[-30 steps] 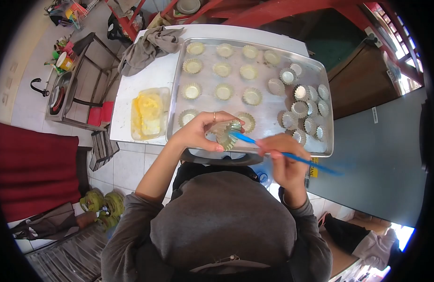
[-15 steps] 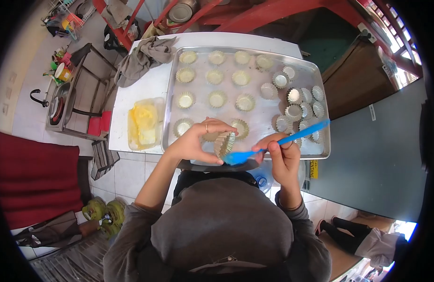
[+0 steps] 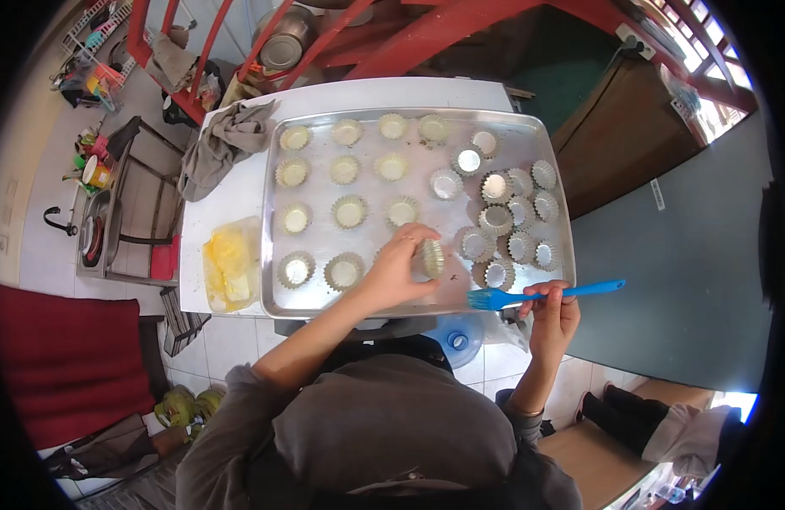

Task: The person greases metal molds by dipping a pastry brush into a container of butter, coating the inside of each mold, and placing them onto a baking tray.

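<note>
My left hand (image 3: 395, 274) grips a fluted metal tart mould (image 3: 431, 258) by its rim, tilted on its side over the front middle of the metal tray (image 3: 565, 246). To its right, my right hand (image 3: 552, 316) holds a blue brush (image 3: 546, 294) by the handle, bristles pointing left above the tray's front edge. Spaced moulds (image 3: 350, 211) stand in rows on the tray's left and middle. Several more moulds (image 3: 495, 219) crowd together on the right side. A plastic container (image 3: 231, 263) of yellow fat is left of the tray.
A grey cloth (image 3: 231, 140) lies on the white table's (image 3: 324, 95) back left corner. A blue water bottle (image 3: 456, 340) stands below the front edge. A grey panel (image 3: 673, 272) is at the right. Another person (image 3: 665, 425) is at the lower right.
My left hand has moved the mould rightward, away from the bristles. The brush has shifted right with my right hand, its bristles now apart from the mould. The view has also shifted.
</note>
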Action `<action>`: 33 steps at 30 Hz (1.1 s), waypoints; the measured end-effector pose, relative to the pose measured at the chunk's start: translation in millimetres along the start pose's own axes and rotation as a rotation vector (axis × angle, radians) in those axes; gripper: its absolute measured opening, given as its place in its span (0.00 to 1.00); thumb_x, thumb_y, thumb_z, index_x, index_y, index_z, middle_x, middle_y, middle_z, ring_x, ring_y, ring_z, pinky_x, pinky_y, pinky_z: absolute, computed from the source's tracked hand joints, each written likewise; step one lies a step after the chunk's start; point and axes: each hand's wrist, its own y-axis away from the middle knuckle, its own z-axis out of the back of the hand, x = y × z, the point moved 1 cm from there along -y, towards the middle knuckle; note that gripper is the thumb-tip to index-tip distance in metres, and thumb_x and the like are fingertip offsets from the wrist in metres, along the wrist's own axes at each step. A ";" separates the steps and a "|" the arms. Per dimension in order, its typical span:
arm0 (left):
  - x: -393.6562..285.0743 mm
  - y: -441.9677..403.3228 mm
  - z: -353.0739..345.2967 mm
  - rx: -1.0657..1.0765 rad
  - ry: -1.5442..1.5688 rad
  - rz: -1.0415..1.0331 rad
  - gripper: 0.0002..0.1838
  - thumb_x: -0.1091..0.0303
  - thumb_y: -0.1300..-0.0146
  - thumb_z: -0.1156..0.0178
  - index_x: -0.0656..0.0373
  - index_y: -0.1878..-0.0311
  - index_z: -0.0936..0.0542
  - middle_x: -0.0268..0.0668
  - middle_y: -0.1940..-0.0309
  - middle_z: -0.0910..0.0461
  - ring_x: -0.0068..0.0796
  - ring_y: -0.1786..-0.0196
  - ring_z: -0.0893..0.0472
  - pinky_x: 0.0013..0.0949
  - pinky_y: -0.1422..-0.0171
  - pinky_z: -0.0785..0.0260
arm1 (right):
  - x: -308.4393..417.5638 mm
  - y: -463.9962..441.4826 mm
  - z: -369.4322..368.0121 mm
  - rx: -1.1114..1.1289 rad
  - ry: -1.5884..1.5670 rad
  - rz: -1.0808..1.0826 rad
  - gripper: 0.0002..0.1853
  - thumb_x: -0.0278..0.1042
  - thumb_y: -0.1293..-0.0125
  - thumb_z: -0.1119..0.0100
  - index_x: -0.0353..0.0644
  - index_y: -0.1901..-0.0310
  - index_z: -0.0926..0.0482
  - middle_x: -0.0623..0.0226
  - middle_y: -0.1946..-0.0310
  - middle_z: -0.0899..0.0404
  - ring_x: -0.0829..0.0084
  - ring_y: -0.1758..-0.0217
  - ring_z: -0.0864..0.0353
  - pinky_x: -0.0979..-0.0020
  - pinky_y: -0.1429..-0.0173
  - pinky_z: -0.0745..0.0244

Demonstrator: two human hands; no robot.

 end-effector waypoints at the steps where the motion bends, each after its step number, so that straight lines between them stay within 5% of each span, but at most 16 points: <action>1: 4.9 -8.6 -12.6 -0.015 -0.003 -0.022 0.33 0.68 0.57 0.29 0.56 0.45 0.30 0.39 0.51 0.28 0.32 0.55 0.27 0.34 0.53 0.33 | 0.4 2.2 7.0 -0.041 -0.011 0.001 0.11 0.36 0.25 0.55 0.37 0.60 0.28 0.54 0.65 0.20 0.73 0.73 0.23 0.74 0.67 0.25; 4: 21.5 -31.7 -32.7 0.151 -0.038 -0.009 0.32 0.68 0.60 0.30 0.58 0.48 0.30 0.46 0.48 0.28 0.46 0.46 0.26 0.37 0.46 0.32 | 1.7 7.5 22.3 -0.099 -0.039 -0.015 0.10 0.36 0.25 0.55 0.38 0.60 0.28 0.55 0.66 0.20 0.73 0.73 0.23 0.75 0.69 0.26; 7: 41.6 -33.1 -40.0 0.244 -0.185 -0.219 0.34 0.65 0.59 0.28 0.56 0.45 0.29 0.46 0.41 0.30 0.46 0.39 0.29 0.42 0.39 0.36 | -0.9 11.0 33.1 -0.140 -0.060 -0.031 0.10 0.36 0.25 0.55 0.38 0.60 0.29 0.55 0.66 0.20 0.73 0.74 0.23 0.76 0.70 0.26; 13: 27.5 -26.7 -26.3 0.370 -0.524 -0.193 0.41 0.55 0.57 0.29 0.57 0.37 0.32 0.48 0.37 0.33 0.48 0.31 0.37 0.48 0.31 0.46 | -3.4 5.7 40.3 -0.128 -0.076 -0.043 0.11 0.36 0.25 0.55 0.38 0.61 0.29 0.55 0.66 0.20 0.74 0.75 0.24 0.76 0.70 0.26; 22: 37.6 -108.4 -9.9 0.010 -0.708 -0.004 0.44 0.53 0.58 0.27 0.64 0.38 0.31 0.47 0.42 0.29 0.49 0.40 0.30 0.51 0.40 0.38 | -4.5 4.1 48.7 -0.167 -0.056 -0.029 0.10 0.36 0.26 0.54 0.37 0.60 0.29 0.56 0.66 0.22 0.73 0.75 0.25 0.75 0.71 0.27; 28: 59.3 -146.3 -30.3 0.179 -0.940 0.098 0.39 0.55 0.60 0.27 0.64 0.43 0.27 0.45 0.49 0.28 0.47 0.44 0.28 0.50 0.42 0.36 | -4.1 11.4 57.6 -0.219 -0.022 -0.036 0.10 0.36 0.26 0.53 0.38 0.58 0.28 0.57 0.67 0.22 0.73 0.75 0.25 0.76 0.72 0.28; 31: 30.2 -113.3 -3.5 -0.089 -0.667 -0.033 0.38 0.55 0.61 0.25 0.62 0.45 0.26 0.44 0.51 0.29 0.46 0.48 0.28 0.47 0.42 0.36 | -4.7 6.8 54.7 -0.329 -0.016 -0.026 0.10 0.37 0.26 0.52 0.38 0.57 0.28 0.59 0.66 0.23 0.75 0.74 0.25 0.78 0.73 0.29; 33: 13.8 -72.3 29.6 -0.251 -0.353 -0.104 0.38 0.56 0.62 0.23 0.59 0.46 0.26 0.43 0.49 0.31 0.41 0.48 0.28 0.42 0.46 0.34 | -4.6 -5.0 54.4 -0.205 -0.053 -0.029 0.11 0.38 0.26 0.53 0.38 0.57 0.27 0.61 0.64 0.24 0.77 0.73 0.27 0.79 0.74 0.32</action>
